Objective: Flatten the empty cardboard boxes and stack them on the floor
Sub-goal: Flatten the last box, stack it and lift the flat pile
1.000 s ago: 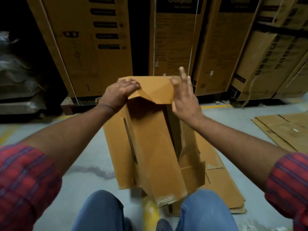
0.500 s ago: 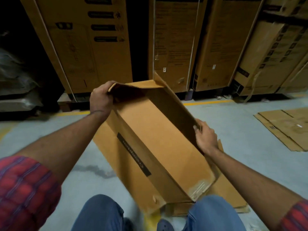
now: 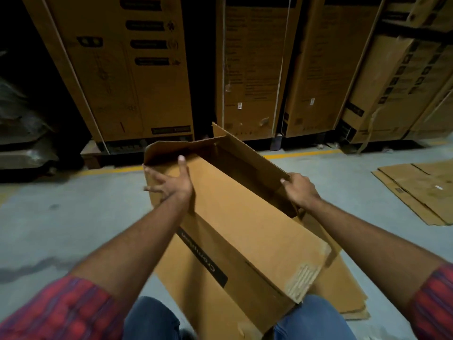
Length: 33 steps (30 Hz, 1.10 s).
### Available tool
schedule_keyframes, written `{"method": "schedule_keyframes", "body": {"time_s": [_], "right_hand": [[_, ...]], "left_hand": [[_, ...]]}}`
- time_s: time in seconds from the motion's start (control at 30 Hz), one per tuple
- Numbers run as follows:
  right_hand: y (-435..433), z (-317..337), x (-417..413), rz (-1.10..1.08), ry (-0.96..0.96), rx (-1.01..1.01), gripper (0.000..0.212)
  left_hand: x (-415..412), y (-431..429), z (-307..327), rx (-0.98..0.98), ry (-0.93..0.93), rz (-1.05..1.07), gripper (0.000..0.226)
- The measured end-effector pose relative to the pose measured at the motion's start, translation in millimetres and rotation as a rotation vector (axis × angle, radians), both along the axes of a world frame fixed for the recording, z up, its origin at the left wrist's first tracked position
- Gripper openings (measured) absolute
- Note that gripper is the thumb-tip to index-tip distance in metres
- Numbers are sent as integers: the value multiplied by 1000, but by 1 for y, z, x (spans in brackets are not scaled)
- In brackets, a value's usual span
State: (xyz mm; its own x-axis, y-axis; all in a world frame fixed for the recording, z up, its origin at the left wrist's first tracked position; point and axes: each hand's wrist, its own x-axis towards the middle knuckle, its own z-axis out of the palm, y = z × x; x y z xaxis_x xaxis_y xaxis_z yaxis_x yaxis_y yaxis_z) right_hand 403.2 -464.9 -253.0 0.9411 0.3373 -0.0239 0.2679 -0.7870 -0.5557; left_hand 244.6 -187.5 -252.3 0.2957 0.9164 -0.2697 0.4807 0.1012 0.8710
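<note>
A long brown cardboard box (image 3: 247, 231) lies tilted in front of my knees, its far end open with flaps sticking up. My left hand (image 3: 171, 184) is spread, fingers straight, against the box's near left corner, thumb up by the end flap. My right hand (image 3: 300, 190) grips the edge of the right side panel, fingers curled over it. Under the box lie flattened cardboard sheets (image 3: 343, 288) on the grey floor.
Tall printed cartons (image 3: 137, 69) stand in a row along the back, behind a yellow floor line (image 3: 301, 154). Another pile of flat cardboard (image 3: 416, 190) lies at the right. Plastic-wrapped goods (image 3: 22, 133) sit in the dark at left.
My left hand let go of the end flap and now lies spread on the box's left corner. My right hand moved up along the right panel's edge. The box has opened wider.
</note>
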Motion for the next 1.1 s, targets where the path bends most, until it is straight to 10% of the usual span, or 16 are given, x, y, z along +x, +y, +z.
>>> {"method": "schedule_keyframes", "body": {"time_s": [0.23, 0.77, 1.1], "right_hand": [[12, 2, -6, -10, -24, -55, 37], [45, 1, -23, -107, -118, -142, 30], [17, 5, 8, -62, 88, -11, 38]], "left_hand": [[-20, -95, -7, 112, 107, -349, 136], [7, -133, -9, 253, 561, -400, 156], [-7, -85, -42, 188, 295, -358, 128]]}}
